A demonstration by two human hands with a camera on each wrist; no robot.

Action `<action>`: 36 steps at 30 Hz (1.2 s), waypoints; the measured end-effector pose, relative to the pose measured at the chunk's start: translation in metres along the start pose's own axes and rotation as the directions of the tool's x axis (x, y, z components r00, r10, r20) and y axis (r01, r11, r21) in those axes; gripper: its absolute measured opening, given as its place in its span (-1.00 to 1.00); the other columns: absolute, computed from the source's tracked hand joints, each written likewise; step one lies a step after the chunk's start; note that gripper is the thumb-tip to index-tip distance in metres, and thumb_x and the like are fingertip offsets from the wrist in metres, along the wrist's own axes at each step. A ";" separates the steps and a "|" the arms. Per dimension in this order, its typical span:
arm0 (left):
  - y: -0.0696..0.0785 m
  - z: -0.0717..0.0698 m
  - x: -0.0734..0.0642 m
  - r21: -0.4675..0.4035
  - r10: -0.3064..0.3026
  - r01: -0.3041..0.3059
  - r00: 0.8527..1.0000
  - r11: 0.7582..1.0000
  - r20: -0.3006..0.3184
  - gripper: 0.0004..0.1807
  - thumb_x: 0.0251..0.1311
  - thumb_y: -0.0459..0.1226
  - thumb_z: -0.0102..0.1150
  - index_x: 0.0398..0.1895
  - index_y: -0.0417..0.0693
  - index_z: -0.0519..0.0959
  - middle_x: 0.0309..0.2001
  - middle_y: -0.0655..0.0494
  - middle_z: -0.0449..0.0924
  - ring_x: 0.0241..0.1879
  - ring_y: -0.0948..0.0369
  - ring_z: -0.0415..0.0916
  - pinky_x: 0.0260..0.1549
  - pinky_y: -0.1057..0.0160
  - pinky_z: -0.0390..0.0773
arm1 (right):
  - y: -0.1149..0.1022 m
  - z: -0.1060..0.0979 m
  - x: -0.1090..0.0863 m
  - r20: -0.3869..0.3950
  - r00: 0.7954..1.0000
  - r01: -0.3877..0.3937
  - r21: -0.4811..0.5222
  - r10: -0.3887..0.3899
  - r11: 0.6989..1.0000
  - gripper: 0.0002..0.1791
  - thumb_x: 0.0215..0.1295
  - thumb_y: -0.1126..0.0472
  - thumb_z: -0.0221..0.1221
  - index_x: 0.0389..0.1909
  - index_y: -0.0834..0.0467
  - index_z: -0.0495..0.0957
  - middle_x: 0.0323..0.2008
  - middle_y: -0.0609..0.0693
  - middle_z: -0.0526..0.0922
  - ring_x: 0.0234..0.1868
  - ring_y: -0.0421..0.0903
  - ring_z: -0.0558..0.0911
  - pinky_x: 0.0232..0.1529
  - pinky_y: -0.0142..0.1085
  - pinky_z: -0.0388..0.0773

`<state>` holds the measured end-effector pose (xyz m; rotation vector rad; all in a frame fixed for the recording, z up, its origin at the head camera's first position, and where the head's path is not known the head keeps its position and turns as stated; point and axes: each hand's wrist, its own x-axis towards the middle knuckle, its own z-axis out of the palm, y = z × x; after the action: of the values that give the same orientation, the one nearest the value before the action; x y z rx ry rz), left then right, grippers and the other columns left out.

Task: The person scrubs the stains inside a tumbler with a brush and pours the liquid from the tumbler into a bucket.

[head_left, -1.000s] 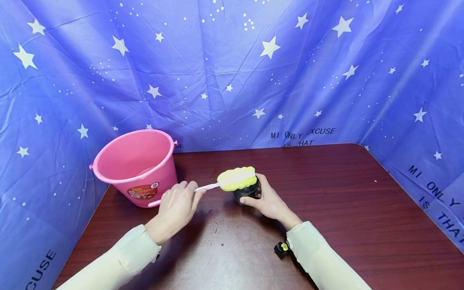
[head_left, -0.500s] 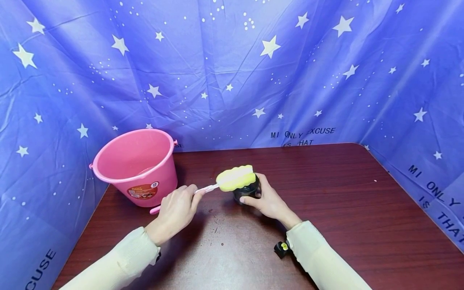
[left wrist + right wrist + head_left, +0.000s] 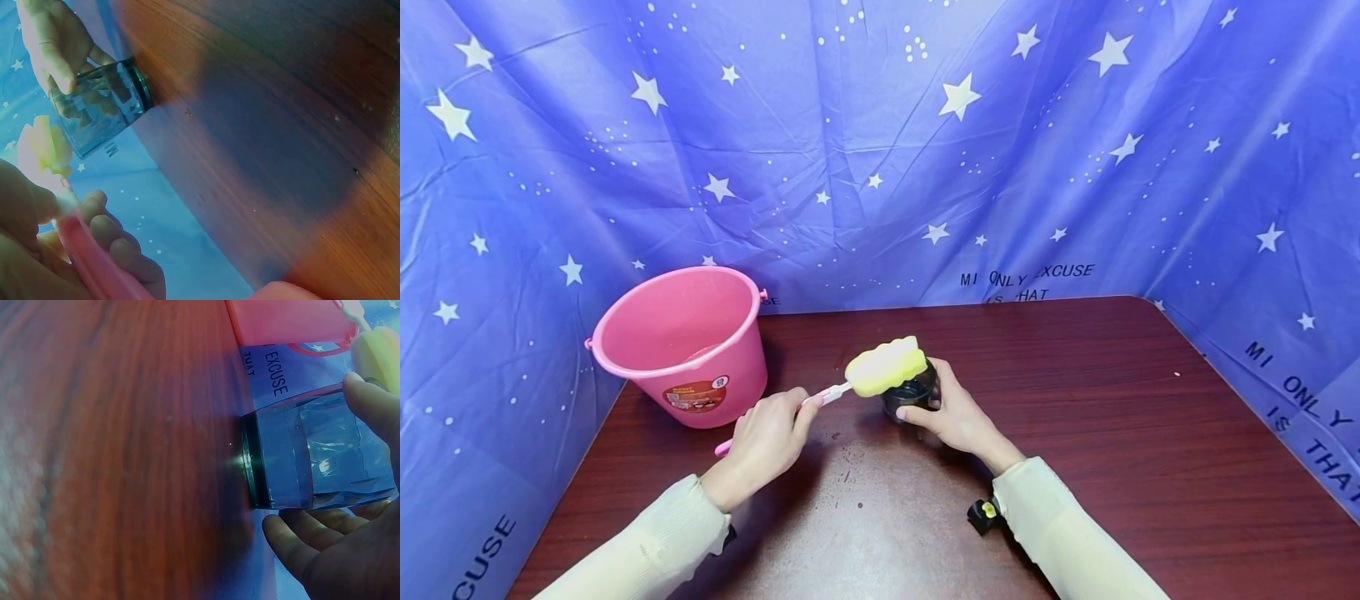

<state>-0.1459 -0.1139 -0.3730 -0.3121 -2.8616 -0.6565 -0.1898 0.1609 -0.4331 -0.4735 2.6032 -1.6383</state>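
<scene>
My left hand grips the pink and white handle of a sponge bottle brush, whose yellow and white head slants over the mouth of a dark clear cup. In the left wrist view the fingers curl round the pink handle. My right hand holds the cup from its right side, thumb at the front and fingers behind. The right wrist view shows the see-through cup standing on its thick base, with the brush head right at its rim.
A pink bucket with an orange label stands at the left of the dark wooden table. Blue star-printed cloth hangs behind and at both sides. Small wet specks dot the table between the arms.
The brush has tilted, its head rising slightly and its handle end dropping as my left hand turns. My right hand and the cup have stayed in place.
</scene>
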 end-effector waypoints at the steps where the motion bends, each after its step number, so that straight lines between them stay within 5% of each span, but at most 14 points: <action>1: 0.000 0.000 0.000 -0.004 -0.004 0.004 1.000 1.000 0.003 -0.60 0.35 -0.02 0.02 -0.66 0.12 0.31 -0.72 0.19 0.22 -0.65 0.16 0.26 -0.69 0.18 0.21 | 0.000 0.000 0.000 0.000 1.000 -0.001 -0.003 0.001 1.000 -0.14 0.09 0.06 0.38 0.32 0.06 0.09 0.17 0.15 0.43 0.07 0.06 0.55 0.04 -0.07 0.47; 16: -0.005 -0.003 -0.004 -0.043 -0.037 0.038 0.999 0.998 0.016 -0.62 0.34 -0.05 0.03 -0.66 0.11 0.31 -0.71 0.19 0.23 -0.62 0.17 0.29 -0.68 0.19 0.22 | -0.001 0.000 -0.001 0.003 0.999 -0.037 0.011 0.037 0.999 -0.14 0.06 0.01 0.40 0.29 -0.03 0.09 0.12 0.11 0.47 -0.01 0.01 0.58 -0.23 -0.23 0.55; 36: -0.016 -0.013 -0.006 -0.080 -0.073 0.076 0.997 0.994 0.036 -0.64 0.36 -0.07 0.01 -0.62 0.08 0.32 -0.70 0.17 0.22 -0.64 0.18 0.25 -0.69 0.21 0.21 | -0.002 0.000 0.000 0.013 1.000 -0.017 0.017 0.017 1.000 -0.12 0.07 0.04 0.40 0.32 0.01 0.08 0.15 0.14 0.46 0.00 0.04 0.58 -0.16 -0.23 0.54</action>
<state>-0.1421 -0.1344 -0.3694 -0.2311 -2.8951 -0.7902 -0.1892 0.1603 -0.4316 -0.4582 2.5747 -1.6446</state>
